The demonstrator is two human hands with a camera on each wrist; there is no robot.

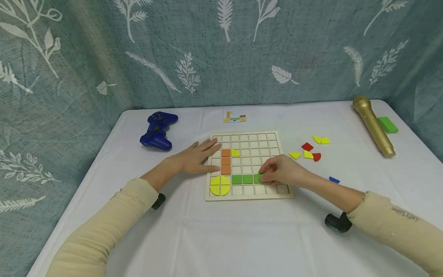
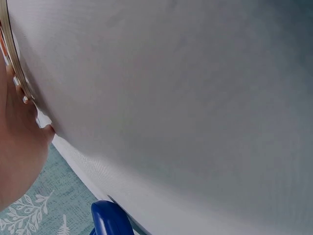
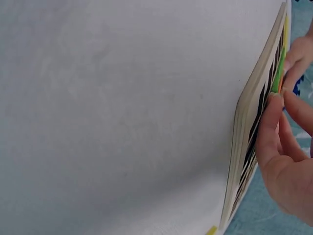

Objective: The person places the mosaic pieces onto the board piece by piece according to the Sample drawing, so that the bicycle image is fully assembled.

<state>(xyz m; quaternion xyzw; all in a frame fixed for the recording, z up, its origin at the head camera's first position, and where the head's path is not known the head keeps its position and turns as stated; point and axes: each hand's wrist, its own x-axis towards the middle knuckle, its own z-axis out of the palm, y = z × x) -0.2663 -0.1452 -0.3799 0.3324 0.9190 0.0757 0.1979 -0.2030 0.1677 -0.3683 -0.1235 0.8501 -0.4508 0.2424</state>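
A wooden grid board (image 1: 249,199) lies on the table. My left hand (image 1: 195,157) rests flat with spread fingers on its left edge. My right hand (image 1: 284,171) pinches a green square tile (image 1: 257,178) between thumb and fingers, at the right end of a row with two more green tiles (image 1: 242,179). In the right wrist view the fingertips meet at the green tile (image 3: 279,73), low over the grid. Orange tiles (image 1: 226,161) form a column near the left hand, beside a yellow quarter piece (image 1: 235,153). Below them, yellow quarters make up a circle (image 1: 220,186).
Loose yellow pieces (image 1: 295,155), red pieces (image 1: 307,146) and a blue piece (image 1: 334,179) lie right of the board. A pattern card (image 1: 234,115) is behind it. A blue game controller (image 1: 158,130) sits at left; a gold microphone (image 1: 373,127) and green block (image 1: 388,125) at right.
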